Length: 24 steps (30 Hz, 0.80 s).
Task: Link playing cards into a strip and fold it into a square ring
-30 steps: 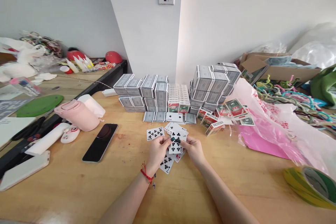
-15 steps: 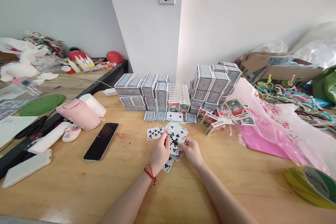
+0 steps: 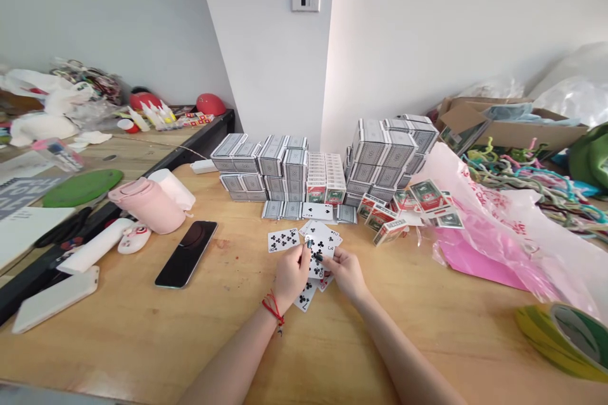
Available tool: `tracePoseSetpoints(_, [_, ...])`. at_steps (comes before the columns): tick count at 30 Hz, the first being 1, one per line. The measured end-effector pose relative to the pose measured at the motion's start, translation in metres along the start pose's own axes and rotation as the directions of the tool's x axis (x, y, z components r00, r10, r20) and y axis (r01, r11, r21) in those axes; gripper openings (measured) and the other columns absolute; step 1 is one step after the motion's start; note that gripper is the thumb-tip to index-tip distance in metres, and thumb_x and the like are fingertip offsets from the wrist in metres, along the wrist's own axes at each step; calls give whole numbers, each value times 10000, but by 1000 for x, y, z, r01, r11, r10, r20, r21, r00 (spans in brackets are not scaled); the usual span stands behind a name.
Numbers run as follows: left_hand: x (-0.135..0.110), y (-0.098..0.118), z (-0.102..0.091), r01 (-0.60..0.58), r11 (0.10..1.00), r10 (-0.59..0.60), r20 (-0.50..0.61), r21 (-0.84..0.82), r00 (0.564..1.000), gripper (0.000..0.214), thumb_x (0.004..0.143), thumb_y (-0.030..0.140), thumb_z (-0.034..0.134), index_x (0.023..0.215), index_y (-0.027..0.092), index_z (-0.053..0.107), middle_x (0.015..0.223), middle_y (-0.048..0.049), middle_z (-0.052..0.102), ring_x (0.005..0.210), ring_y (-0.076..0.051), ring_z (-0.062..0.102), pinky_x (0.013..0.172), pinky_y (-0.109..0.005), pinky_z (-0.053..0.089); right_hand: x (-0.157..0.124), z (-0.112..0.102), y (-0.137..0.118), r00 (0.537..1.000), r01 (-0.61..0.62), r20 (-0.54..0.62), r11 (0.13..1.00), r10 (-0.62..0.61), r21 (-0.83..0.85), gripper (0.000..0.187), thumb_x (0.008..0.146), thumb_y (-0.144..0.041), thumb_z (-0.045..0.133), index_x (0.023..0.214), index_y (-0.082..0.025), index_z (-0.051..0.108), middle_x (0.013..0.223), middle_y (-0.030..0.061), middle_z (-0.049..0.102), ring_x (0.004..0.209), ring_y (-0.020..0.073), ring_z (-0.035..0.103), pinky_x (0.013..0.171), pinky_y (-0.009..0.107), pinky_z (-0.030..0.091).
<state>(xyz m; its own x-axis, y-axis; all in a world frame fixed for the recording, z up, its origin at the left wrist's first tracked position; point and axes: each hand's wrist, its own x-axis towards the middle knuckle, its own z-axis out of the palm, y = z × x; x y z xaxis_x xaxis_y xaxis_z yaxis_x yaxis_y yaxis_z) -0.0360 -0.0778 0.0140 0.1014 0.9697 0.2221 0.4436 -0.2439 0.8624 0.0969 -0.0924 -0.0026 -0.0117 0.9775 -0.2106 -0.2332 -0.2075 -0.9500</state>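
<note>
My left hand [image 3: 292, 275] pinches the left side of a clubs playing card [image 3: 325, 256], with dark-painted nails showing. On the card's right side, my right hand [image 3: 349, 275] is closed, its thumb lying across the face. More cards are fanned beneath, partly covered, so which of them are also gripped is unclear. A seven of clubs [image 3: 304, 298] sticks out below, and an eight of clubs [image 3: 283, 240] lies face up to the left. Beyond the hands, a two of spades [image 3: 317, 211] rests face up across a row of face-down cards [image 3: 274, 209].
Stacked grey-backed decks [image 3: 370, 152] and boxed decks [image 3: 325, 171] line the table's back. Loose card boxes [image 3: 392, 230] lie right of them. A phone [image 3: 186, 254] and pink tumbler [image 3: 149, 205] are left; pink plastic [image 3: 484, 247] and a tape roll [image 3: 563, 338] are right.
The view has shifted slightly, so the scene sits a little further right. Both hands keep nearly the same hold on the cards.
</note>
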Motion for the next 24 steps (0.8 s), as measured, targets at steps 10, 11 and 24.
tracePoseSetpoints(10, [-3,2,-2,-4,1000,4,35,-20,999,217,849,317,332,663,205,344,555,39,335,510,-114,343,520,-231,261,0,-2,4,999,25,39,999,-23,-27,296,625,-416,677,725,-159,571,566,0,599,476,142,544,458,257,457])
tracePoseSetpoints(11, [-3,1,-2,-3,1000,4,37,-14,999,230,849,318,331,650,204,330,548,41,321,505,-111,335,515,-229,256,0,-1,4,999,18,40,999,-17,-29,299,625,-420,676,723,-159,569,568,2,603,470,142,543,453,257,457])
tracePoseSetpoints(24, [3,-8,-1,1,992,8,-67,124,998,213,862,288,316,677,195,364,523,50,334,471,-99,348,476,-211,255,-1,-1,-6,992,-6,125,995,-7,100,358,649,-448,642,848,-152,615,766,66,670,692,204,647,606,307,524])
